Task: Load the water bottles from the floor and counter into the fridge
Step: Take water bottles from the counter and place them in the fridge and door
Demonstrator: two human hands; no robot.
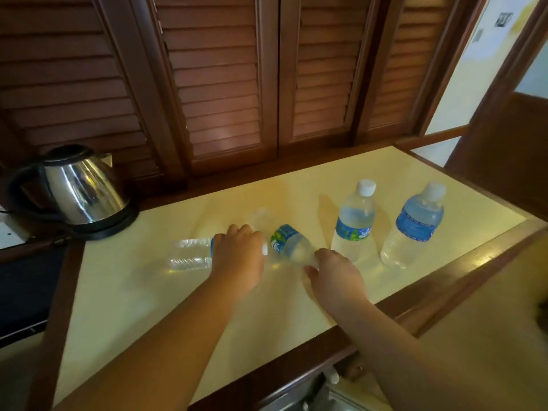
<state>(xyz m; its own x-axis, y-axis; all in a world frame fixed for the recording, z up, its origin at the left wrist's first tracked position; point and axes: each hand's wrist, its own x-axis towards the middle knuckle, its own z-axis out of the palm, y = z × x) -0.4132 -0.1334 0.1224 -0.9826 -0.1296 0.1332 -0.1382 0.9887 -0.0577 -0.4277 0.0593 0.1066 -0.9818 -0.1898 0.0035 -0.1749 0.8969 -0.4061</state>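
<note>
Several clear water bottles are on the yellow counter (pixel 415 179). Two stand upright at the right: one with a blue-green label (pixel 354 223), one with a blue label (pixel 415 226). A third bottle (pixel 189 253) lies on its side, base to the left, and my left hand (pixel 238 256) is closed over its label end, near the white cap. A fourth bottle (pixel 289 243) with a green-blue label is tilted and motion-blurred, its top pointing away. My right hand (pixel 335 275) grips its base.
A steel kettle (pixel 80 188) on a black base stands at the counter's back left. Brown louvred doors (pixel 225 84) rise behind the counter. A dark flat appliance (pixel 26 292) sits lower left. Metal parts (pixel 320 393) show under the counter's wooden front edge.
</note>
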